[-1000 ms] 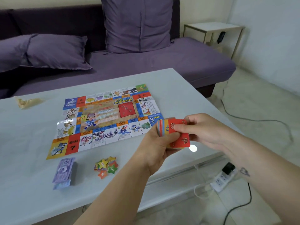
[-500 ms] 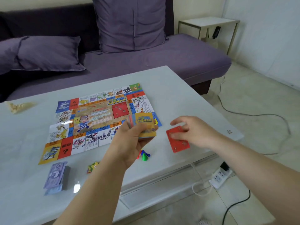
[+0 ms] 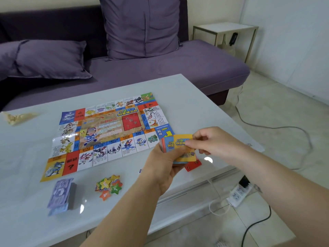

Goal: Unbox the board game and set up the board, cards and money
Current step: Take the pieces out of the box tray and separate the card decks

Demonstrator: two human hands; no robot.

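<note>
while both hands meet above the near right edge of the table (image 3: 187, 93), notes as follows. left hand (image 3: 160, 168): curled round the deck of cards (image 3: 168, 145), holding it up off the surface, faces tilted toward me. right hand (image 3: 215, 141): thumb and fingertips pinching the right edge of the top yellow card (image 3: 183, 152), which sits a little offset from the blue card showing behind it. one red card (image 3: 193, 165) lies flat on the table under the deck, partly hidden by it. board (image 3: 106, 132): unfolded, mid-table, its near right corner just beside the deck; the creases lift its left side a little. money (image 3: 60, 195): a purple stack at front left, apart from the board's near edge. star tokens (image 3: 109, 185): a loose heap between the money and my left wrist. crumpled tan wrapper (image 3: 16, 116) at far left. beyond the table, a purple sofa (image 3: 195, 68) with two cushions. on the floor to the right, a white power strip (image 3: 238, 195) and trailing cables.
</note>
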